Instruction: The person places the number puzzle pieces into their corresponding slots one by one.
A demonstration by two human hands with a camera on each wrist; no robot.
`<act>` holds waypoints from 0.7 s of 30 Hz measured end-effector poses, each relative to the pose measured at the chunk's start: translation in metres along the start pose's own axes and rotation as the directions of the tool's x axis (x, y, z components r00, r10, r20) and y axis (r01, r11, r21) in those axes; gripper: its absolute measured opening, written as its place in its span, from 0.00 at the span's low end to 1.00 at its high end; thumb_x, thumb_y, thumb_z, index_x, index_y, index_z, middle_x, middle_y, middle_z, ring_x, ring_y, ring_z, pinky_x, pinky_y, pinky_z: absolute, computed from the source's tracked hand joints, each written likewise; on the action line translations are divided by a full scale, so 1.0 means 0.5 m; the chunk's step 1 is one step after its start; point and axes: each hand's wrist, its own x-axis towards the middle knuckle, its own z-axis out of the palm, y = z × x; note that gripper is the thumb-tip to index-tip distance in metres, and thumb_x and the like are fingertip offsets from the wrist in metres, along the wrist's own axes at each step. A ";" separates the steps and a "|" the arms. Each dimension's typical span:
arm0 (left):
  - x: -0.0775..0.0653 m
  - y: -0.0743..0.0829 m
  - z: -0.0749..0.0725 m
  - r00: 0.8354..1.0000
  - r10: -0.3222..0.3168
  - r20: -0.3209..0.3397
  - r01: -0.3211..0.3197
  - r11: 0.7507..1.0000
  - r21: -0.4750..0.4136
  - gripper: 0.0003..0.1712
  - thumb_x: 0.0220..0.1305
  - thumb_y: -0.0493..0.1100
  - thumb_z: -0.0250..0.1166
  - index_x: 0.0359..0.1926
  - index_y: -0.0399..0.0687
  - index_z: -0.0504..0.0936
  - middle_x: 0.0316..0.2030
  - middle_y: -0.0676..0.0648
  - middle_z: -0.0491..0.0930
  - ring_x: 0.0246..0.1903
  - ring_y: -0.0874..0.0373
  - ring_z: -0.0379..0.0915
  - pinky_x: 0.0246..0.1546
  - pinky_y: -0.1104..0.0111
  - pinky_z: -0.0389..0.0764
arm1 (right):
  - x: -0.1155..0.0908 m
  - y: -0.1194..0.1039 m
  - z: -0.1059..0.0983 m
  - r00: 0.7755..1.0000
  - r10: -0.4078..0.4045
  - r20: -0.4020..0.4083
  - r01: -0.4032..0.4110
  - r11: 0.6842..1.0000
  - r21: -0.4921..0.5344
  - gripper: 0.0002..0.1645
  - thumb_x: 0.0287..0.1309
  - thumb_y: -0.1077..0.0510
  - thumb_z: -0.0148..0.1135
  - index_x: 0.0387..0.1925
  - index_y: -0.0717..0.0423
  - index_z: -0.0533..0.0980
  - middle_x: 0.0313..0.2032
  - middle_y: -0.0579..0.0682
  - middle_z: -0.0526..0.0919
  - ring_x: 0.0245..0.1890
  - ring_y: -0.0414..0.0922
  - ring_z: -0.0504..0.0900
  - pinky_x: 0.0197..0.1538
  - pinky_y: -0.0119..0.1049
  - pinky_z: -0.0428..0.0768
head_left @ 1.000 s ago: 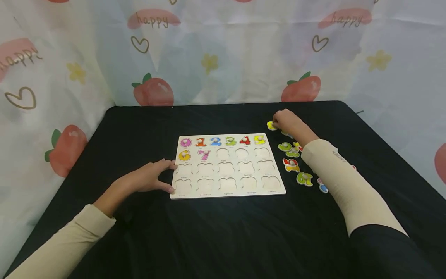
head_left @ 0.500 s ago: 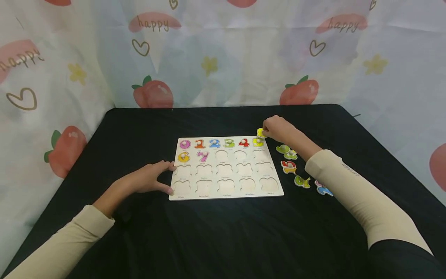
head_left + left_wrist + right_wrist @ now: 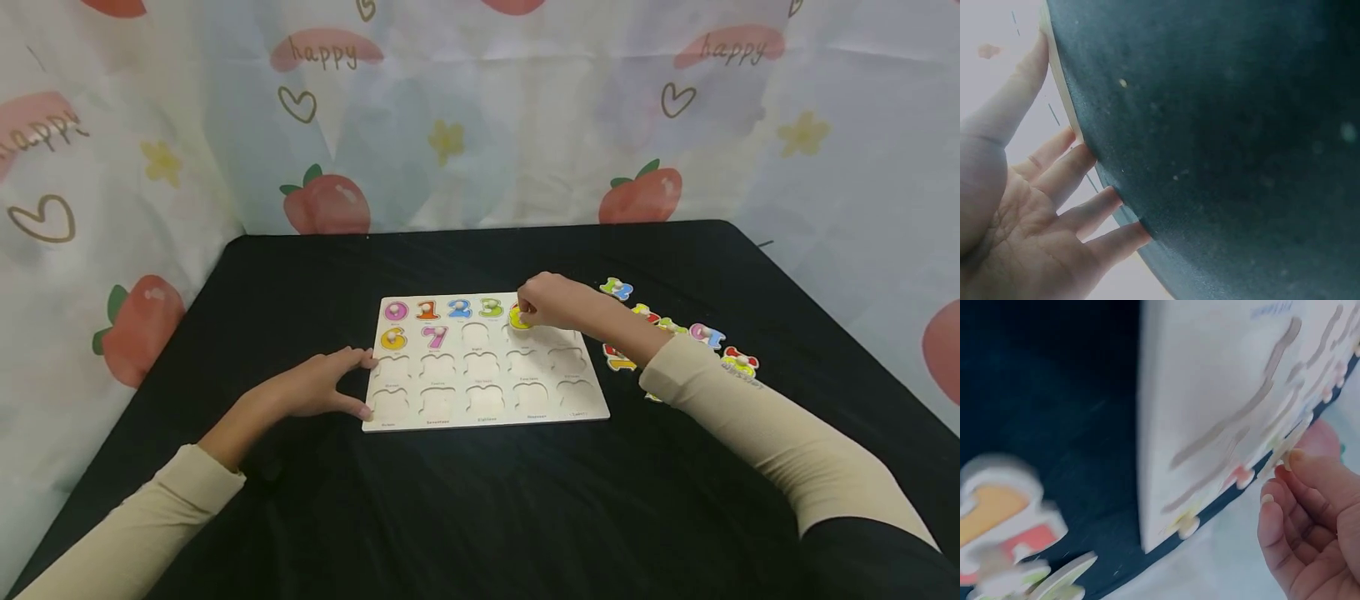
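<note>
A white wooden number puzzle board (image 3: 484, 423) lies on the black cloth, with number pieces 0 to 3 in its top row and 6 (image 3: 393, 337) and 7 (image 3: 434, 337) below. My right hand (image 3: 553, 300) pinches a yellow number piece (image 3: 517, 317) above the upper right of the board, covering the 4 and 5; which number it is cannot be made out. Seen edge-on in the right wrist view, this piece (image 3: 1284, 450) sits between thumb and fingers. Along the board's left edge, my left hand (image 3: 318, 385) rests with fingers and thumb spread, fingertips touching the edge.
Loose number pieces lie right of the board, among them a green-and-blue one (image 3: 616, 288), a pink-and-blue one (image 3: 707, 335) and a red-and-yellow one (image 3: 740, 362). My right forearm partly covers others. A patterned curtain (image 3: 480, 125) stands behind the black table (image 3: 450, 517).
My right hand has carried the yellow piece from the table beyond the board's upper right corner leftward over the board. The left hand has stayed at the board's edge.
</note>
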 end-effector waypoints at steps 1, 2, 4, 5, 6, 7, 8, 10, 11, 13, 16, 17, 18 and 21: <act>0.000 -0.001 0.002 1.000 0.001 0.002 -0.001 1.000 -0.002 0.47 0.46 0.56 0.73 0.63 0.39 0.66 0.65 0.35 0.60 0.64 0.38 0.53 0.58 0.46 0.61 | 0.004 -0.007 0.004 1.000 -0.007 0.005 0.007 1.000 0.004 0.04 0.56 0.61 0.64 0.32 0.59 0.80 0.30 0.49 0.80 0.30 0.45 0.74 0.36 0.36 0.75; -0.001 -0.002 0.003 1.000 0.000 0.004 0.000 1.000 -0.004 0.47 0.46 0.56 0.73 0.63 0.39 0.66 0.66 0.35 0.60 0.65 0.38 0.53 0.58 0.46 0.61 | 0.008 -0.013 0.008 1.000 -0.012 0.013 0.012 1.000 0.005 0.04 0.57 0.61 0.64 0.32 0.59 0.80 0.29 0.49 0.80 0.29 0.45 0.74 0.36 0.36 0.75; -0.001 -0.004 0.005 1.000 -0.002 0.007 0.002 1.000 -0.007 0.47 0.46 0.56 0.73 0.64 0.39 0.66 0.66 0.35 0.60 0.66 0.38 0.51 0.59 0.45 0.59 | 0.018 -0.025 0.015 0.999 -0.018 0.037 0.017 1.000 0.014 0.04 0.57 0.61 0.64 0.31 0.58 0.79 0.28 0.48 0.79 0.29 0.45 0.73 0.35 0.35 0.73; -0.001 -0.004 0.005 1.000 0.001 0.007 -0.001 1.000 -0.007 0.48 0.46 0.56 0.73 0.64 0.39 0.66 0.66 0.35 0.60 0.65 0.38 0.51 0.58 0.45 0.60 | 0.023 -0.031 0.019 0.999 -0.016 0.048 0.015 1.000 0.017 0.04 0.57 0.60 0.64 0.30 0.58 0.78 0.28 0.48 0.79 0.28 0.44 0.73 0.34 0.35 0.73; -0.002 -0.005 0.005 1.000 0.001 0.006 -0.001 1.000 -0.008 0.48 0.46 0.56 0.73 0.63 0.39 0.66 0.66 0.35 0.60 0.65 0.39 0.52 0.58 0.46 0.60 | 0.027 -0.036 0.021 0.998 -0.015 0.056 0.014 1.000 0.020 0.04 0.58 0.60 0.63 0.30 0.57 0.78 0.27 0.47 0.78 0.28 0.44 0.73 0.34 0.35 0.72; -0.002 -0.006 0.005 1.000 0.004 0.003 -0.004 1.000 -0.006 0.48 0.46 0.57 0.73 0.63 0.39 0.66 0.66 0.35 0.60 0.65 0.39 0.52 0.58 0.45 0.60 | 0.032 -0.042 0.024 0.998 -0.016 0.062 0.015 1.000 0.025 0.04 0.58 0.60 0.63 0.29 0.57 0.77 0.26 0.47 0.78 0.27 0.44 0.73 0.33 0.34 0.71; -0.001 -0.006 0.005 1.000 0.006 0.000 -0.006 1.000 -0.004 0.48 0.45 0.57 0.73 0.63 0.39 0.66 0.65 0.35 0.61 0.64 0.39 0.53 0.58 0.46 0.60 | 0.036 -0.047 0.026 0.998 -0.022 0.062 0.020 1.000 0.024 0.04 0.58 0.60 0.62 0.29 0.57 0.77 0.26 0.47 0.77 0.27 0.43 0.72 0.33 0.34 0.70; -0.001 -0.006 0.004 1.000 0.008 -0.006 -0.008 1.000 0.002 0.48 0.45 0.57 0.74 0.63 0.39 0.67 0.65 0.35 0.61 0.63 0.40 0.56 0.58 0.47 0.62 | 0.045 -0.058 0.030 0.998 -0.026 0.055 0.025 0.999 0.024 0.05 0.58 0.61 0.61 0.28 0.57 0.76 0.24 0.47 0.76 0.26 0.43 0.71 0.32 0.33 0.69; -0.001 -0.007 0.003 1.000 0.009 -0.009 -0.009 1.000 0.007 0.48 0.45 0.57 0.74 0.63 0.39 0.67 0.65 0.35 0.61 0.62 0.40 0.57 0.57 0.47 0.62 | 0.049 -0.063 0.032 0.998 -0.031 0.048 0.030 0.999 0.022 0.05 0.59 0.61 0.61 0.27 0.57 0.76 0.24 0.47 0.75 0.26 0.43 0.71 0.32 0.33 0.68; -0.002 -0.006 0.002 1.000 0.004 -0.012 -0.004 1.000 0.015 0.48 0.44 0.57 0.74 0.63 0.39 0.67 0.65 0.35 0.62 0.62 0.41 0.57 0.58 0.48 0.62 | 0.058 -0.074 0.035 0.998 -0.045 0.038 0.044 0.999 0.014 0.05 0.59 0.61 0.60 0.28 0.57 0.76 0.23 0.47 0.74 0.26 0.43 0.71 0.31 0.32 0.67; -0.002 -0.002 -0.001 1.000 -0.003 -0.007 0.003 1.000 0.019 0.48 0.45 0.57 0.73 0.63 0.39 0.67 0.65 0.35 0.61 0.62 0.41 0.57 0.58 0.48 0.62 | 0.067 -0.089 0.037 0.998 -0.046 0.041 0.046 0.999 0.010 0.05 0.60 0.61 0.60 0.29 0.56 0.77 0.23 0.47 0.75 0.25 0.42 0.70 0.29 0.32 0.66; -0.002 -0.001 -0.002 1.000 -0.005 -0.004 0.005 1.000 0.019 0.48 0.45 0.57 0.73 0.63 0.39 0.67 0.65 0.35 0.61 0.63 0.40 0.57 0.58 0.48 0.61 | 0.069 -0.094 0.037 0.998 -0.047 0.046 0.047 0.999 0.005 0.05 0.60 0.61 0.60 0.29 0.56 0.77 0.23 0.47 0.75 0.25 0.42 0.70 0.29 0.32 0.66; -0.002 0.000 -0.002 1.000 -0.006 -0.002 0.006 1.000 0.020 0.48 0.45 0.57 0.73 0.63 0.39 0.66 0.65 0.35 0.61 0.62 0.40 0.57 0.58 0.48 0.62 | 0.070 -0.098 0.037 0.998 -0.045 0.051 0.045 0.999 -0.001 0.05 0.61 0.61 0.60 0.29 0.56 0.77 0.24 0.46 0.75 0.25 0.42 0.70 0.29 0.31 0.66; 0.000 0.003 -0.004 1.000 -0.013 0.003 0.013 1.000 0.025 0.48 0.45 0.57 0.73 0.64 0.39 0.66 0.65 0.35 0.61 0.62 0.41 0.58 0.58 0.48 0.62 | 0.069 -0.106 0.034 0.997 -0.037 0.063 0.037 0.999 -0.012 0.04 0.61 0.60 0.60 0.30 0.56 0.78 0.24 0.47 0.75 0.24 0.42 0.70 0.28 0.31 0.66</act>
